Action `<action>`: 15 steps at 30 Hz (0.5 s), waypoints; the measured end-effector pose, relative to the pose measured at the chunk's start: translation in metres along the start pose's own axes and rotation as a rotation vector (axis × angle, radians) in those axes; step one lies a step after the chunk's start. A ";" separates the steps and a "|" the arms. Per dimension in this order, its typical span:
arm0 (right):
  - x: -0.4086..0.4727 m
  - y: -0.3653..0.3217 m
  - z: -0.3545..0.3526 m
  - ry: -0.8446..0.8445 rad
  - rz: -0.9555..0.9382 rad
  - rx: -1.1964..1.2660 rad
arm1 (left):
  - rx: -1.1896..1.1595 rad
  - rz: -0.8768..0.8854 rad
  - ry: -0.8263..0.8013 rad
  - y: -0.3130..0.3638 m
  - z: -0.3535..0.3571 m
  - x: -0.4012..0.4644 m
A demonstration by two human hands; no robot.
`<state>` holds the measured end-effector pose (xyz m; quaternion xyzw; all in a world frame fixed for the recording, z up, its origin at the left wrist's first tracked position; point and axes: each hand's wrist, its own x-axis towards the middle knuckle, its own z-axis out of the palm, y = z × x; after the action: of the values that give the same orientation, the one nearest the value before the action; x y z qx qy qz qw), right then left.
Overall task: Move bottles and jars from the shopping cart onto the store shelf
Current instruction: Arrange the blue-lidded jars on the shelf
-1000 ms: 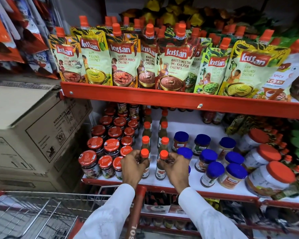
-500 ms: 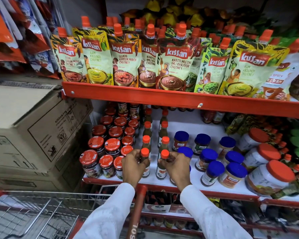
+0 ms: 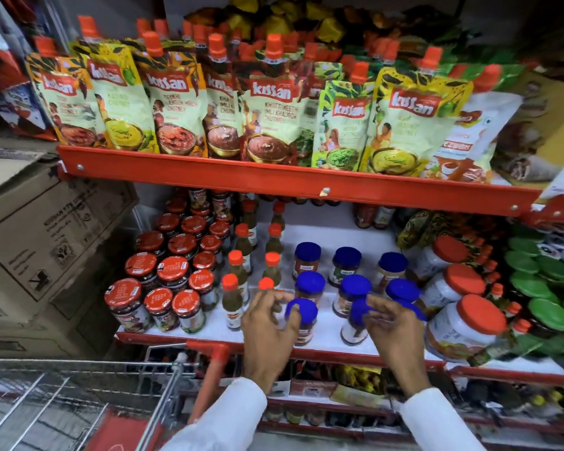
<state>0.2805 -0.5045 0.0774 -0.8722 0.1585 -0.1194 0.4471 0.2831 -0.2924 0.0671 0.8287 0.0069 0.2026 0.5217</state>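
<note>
The middle store shelf (image 3: 323,237) holds rows of blue-capped jars, thin green sauce bottles (image 3: 232,301) with orange caps, and red-lidded jars (image 3: 172,272). My left hand (image 3: 267,327) hovers at the shelf front with fingers spread, its fingertips touching the left side of a front blue-capped jar (image 3: 304,320). My right hand (image 3: 396,330) has its fingers curled around the cap of another front blue-capped jar (image 3: 355,327). Both jars stand upright on the shelf. The wire shopping cart (image 3: 79,385) is at the lower left; its inside is mostly out of sight.
Kissan chutney pouches (image 3: 274,102) fill the upper shelf behind a red rail (image 3: 306,187). Stacked cardboard boxes (image 3: 46,239) stand at the left. Large white jars with orange lids (image 3: 463,323) and green-lidded containers (image 3: 541,288) crowd the right. The cart's red handle (image 3: 213,362) is just below my left hand.
Both hands let go of the orange-capped sauce bottles and moved right to the front blue-capped jars. The view shifted closer and rightward.
</note>
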 end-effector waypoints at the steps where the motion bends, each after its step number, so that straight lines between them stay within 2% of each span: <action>1: 0.007 0.007 -0.010 0.003 -0.007 -0.036 | -0.024 -0.049 -0.069 0.004 0.015 -0.002; 4: 0.025 0.017 -0.023 -0.099 -0.028 -0.125 | -0.030 -0.203 -0.277 0.013 0.061 -0.004; 7: 0.039 0.023 -0.022 -0.258 -0.129 -0.209 | 0.033 -0.285 -0.395 0.021 0.097 -0.007; 11: 0.052 0.027 -0.016 -0.390 -0.212 -0.373 | 0.083 -0.366 -0.412 0.025 0.121 -0.013; 15: 0.060 0.034 -0.012 -0.402 -0.229 -0.412 | 0.053 -0.353 -0.367 0.025 0.131 -0.017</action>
<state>0.3256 -0.5543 0.0605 -0.9628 -0.0116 0.0406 0.2668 0.3078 -0.4206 0.0346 0.8511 0.0619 -0.0458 0.5193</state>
